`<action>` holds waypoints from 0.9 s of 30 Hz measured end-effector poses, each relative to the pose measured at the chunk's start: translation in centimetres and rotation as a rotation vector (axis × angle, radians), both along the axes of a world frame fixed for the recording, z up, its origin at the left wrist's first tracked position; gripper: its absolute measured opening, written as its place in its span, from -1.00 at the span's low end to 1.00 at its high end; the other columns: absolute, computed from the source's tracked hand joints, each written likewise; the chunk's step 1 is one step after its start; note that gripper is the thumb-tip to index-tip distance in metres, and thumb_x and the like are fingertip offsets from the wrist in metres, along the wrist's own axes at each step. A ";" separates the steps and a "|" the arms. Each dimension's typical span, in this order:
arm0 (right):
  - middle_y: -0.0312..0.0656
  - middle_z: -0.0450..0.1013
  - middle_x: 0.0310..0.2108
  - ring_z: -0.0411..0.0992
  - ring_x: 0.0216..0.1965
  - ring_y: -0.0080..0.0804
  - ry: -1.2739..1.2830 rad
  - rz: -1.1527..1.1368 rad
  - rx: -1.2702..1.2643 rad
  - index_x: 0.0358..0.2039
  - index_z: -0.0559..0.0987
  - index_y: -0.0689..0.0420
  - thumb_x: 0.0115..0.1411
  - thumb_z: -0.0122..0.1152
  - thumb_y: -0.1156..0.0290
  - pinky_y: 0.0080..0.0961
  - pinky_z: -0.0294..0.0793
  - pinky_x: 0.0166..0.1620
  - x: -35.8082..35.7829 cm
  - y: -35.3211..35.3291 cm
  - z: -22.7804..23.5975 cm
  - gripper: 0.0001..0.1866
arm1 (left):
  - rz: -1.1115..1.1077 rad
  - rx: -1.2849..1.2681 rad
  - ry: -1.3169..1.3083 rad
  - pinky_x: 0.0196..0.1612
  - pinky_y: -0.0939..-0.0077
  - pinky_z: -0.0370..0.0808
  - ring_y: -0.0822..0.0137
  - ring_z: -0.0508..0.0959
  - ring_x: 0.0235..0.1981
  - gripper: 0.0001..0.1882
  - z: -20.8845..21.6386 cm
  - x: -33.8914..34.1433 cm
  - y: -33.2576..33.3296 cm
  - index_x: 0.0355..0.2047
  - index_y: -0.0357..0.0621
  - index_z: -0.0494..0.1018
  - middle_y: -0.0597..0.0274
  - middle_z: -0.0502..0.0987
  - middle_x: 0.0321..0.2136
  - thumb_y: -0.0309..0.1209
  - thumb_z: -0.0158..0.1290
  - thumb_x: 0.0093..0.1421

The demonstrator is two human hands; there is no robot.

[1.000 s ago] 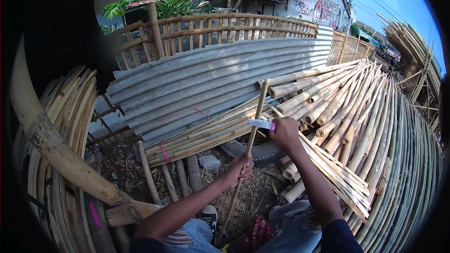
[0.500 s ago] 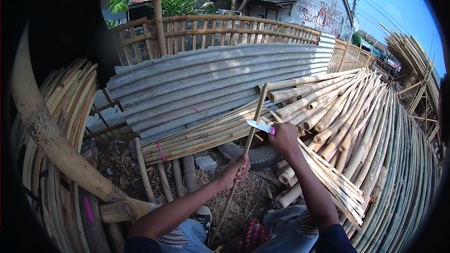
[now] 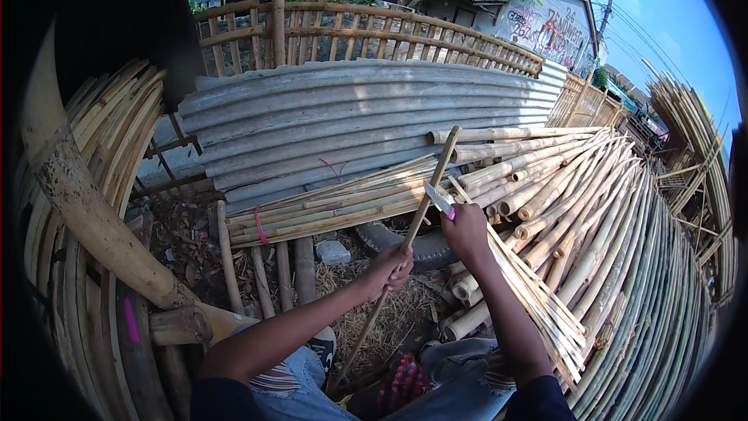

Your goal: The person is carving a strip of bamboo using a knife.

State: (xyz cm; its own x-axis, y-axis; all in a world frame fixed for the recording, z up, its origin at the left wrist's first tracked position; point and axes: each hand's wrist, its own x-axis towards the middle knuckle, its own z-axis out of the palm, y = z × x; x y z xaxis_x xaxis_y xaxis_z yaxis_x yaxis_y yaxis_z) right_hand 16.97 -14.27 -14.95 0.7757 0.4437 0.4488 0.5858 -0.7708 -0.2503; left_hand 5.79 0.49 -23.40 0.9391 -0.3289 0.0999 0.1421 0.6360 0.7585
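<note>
My left hand [image 3: 387, 270] is wrapped round a thin bamboo strip [image 3: 421, 210], which slants from near my shoe up to the right. My right hand [image 3: 467, 235] grips a knife [image 3: 439, 199] with a pinkish-purple handle, most of it hidden in my fist. The blade lies against the upper part of the strip, above my left hand. Just right of my right hand is a bundle of split bamboo strips [image 3: 538, 296]. Beyond the held strip lies another bundle of bamboo slats [image 3: 327, 214], tied with a red band at its left end.
Stacked bamboo poles [image 3: 576, 210] spread along the right. A thick bamboo post [image 3: 101, 203] crosses the left side before more split bamboo [image 3: 86, 164]. A tire [image 3: 425, 251] lies on the ground near a grey stone [image 3: 333, 252]. Corrugated metal sheeting [image 3: 366, 109] stands ahead.
The knife blade has gone from nearly level to pointing up and left along the strip. My right hand has moved slightly toward me. The whole view has shifted a little.
</note>
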 end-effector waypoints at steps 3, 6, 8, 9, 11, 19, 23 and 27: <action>0.06 0.40 -0.70 0.43 -0.59 0.02 -0.076 0.264 -0.168 -0.69 0.51 0.22 -0.10 0.13 0.31 -0.17 0.41 -0.47 -2.6 -0.2 -1.9 -0.78 | 0.030 0.034 0.057 -0.80 0.78 -0.02 0.66 0.03 -0.85 -0.58 0.4 -0.5 -0.7 -0.54 -0.01 0.16 0.48 0.07 -0.80 0.04 -0.08 0.19; 0.06 0.40 -0.70 0.44 -0.58 0.00 -0.156 -0.083 -0.045 -0.72 0.51 0.20 -0.11 0.13 0.31 -0.21 0.43 -0.46 1.1 -1.4 1.7 -0.77 | -0.006 0.013 0.003 -0.80 0.77 -0.03 0.66 0.04 -0.85 -0.57 0.2 -0.4 -1.1 -0.54 -0.01 0.16 0.49 0.06 -0.80 0.05 -0.08 0.18; 0.08 0.39 -0.70 0.43 -0.58 0.01 -0.001 0.002 0.102 -0.72 0.50 0.21 -0.09 0.11 0.32 -0.19 0.43 -0.45 -1.4 0.2 -0.4 -0.77 | -0.002 0.032 -0.020 -0.80 0.76 -0.03 0.66 0.04 -0.85 -0.56 0.1 -0.6 -0.1 -0.54 -0.01 0.15 0.49 0.06 -0.81 0.07 -0.09 0.18; 0.08 0.38 -0.71 0.42 -0.58 0.04 -0.046 0.108 -0.028 -0.72 0.50 0.23 -0.08 0.10 0.32 -0.17 0.42 -0.45 -2.3 0.0 -0.9 -0.75 | -0.008 0.031 -0.019 -0.80 0.76 -0.03 0.66 0.04 -0.85 -0.56 0.1 -0.6 -0.3 -0.54 -0.01 0.15 0.49 0.06 -0.81 0.07 -0.09 0.18; 0.08 0.37 -0.72 0.41 -0.58 0.06 -0.027 0.019 0.073 -0.72 0.49 0.23 -0.07 0.10 0.31 -0.15 0.41 -0.44 -0.3 -0.4 -0.2 -0.75 | 0.041 0.030 0.017 -0.81 0.76 -0.01 0.67 0.05 -0.87 -0.56 0.3 -0.3 -0.8 -0.53 0.00 0.15 0.50 0.08 -0.82 0.07 -0.05 0.16; 0.08 0.40 -0.69 0.43 -0.58 0.00 -0.109 0.027 -0.064 -0.70 0.52 0.22 -0.11 0.11 0.32 -0.19 0.44 -0.42 0.4 -0.6 1.6 -0.78 | 0.046 0.062 0.025 -0.79 0.75 -0.04 0.66 0.02 -0.85 -0.55 0.7 0.1 -1.3 -0.55 -0.01 0.15 0.49 0.06 -0.81 0.09 -0.10 0.17; 0.13 0.39 -0.68 0.42 -0.56 0.08 -0.011 0.167 0.003 -0.70 0.51 0.26 -0.07 0.08 0.33 -0.14 0.42 -0.40 -2.3 0.4 -1.1 -0.74 | -0.017 0.041 0.029 -0.79 0.77 -0.04 0.66 0.03 -0.84 -0.55 -0.2 -0.4 -0.5 -0.54 -0.01 0.15 0.49 0.05 -0.80 0.08 -0.11 0.18; 0.16 0.37 -0.69 0.40 -0.57 0.11 -0.064 -0.112 0.055 -0.71 0.48 0.30 -0.06 0.07 0.34 -0.10 0.39 -0.42 1.4 -1.3 3.5 -0.73 | 0.017 0.044 0.006 -0.80 0.76 -0.04 0.67 0.02 -0.85 -0.54 0.3 0.1 -1.7 -0.55 -0.01 0.15 0.50 0.05 -0.81 0.09 -0.09 0.16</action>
State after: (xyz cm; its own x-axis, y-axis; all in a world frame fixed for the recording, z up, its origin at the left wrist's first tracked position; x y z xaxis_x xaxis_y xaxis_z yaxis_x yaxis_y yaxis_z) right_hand 18.35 -15.57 -11.48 0.7877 0.3294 0.5206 0.5132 -0.8184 -0.2587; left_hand 5.93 -1.18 -23.08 0.9452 -0.3164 0.0804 0.1355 0.6045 0.7850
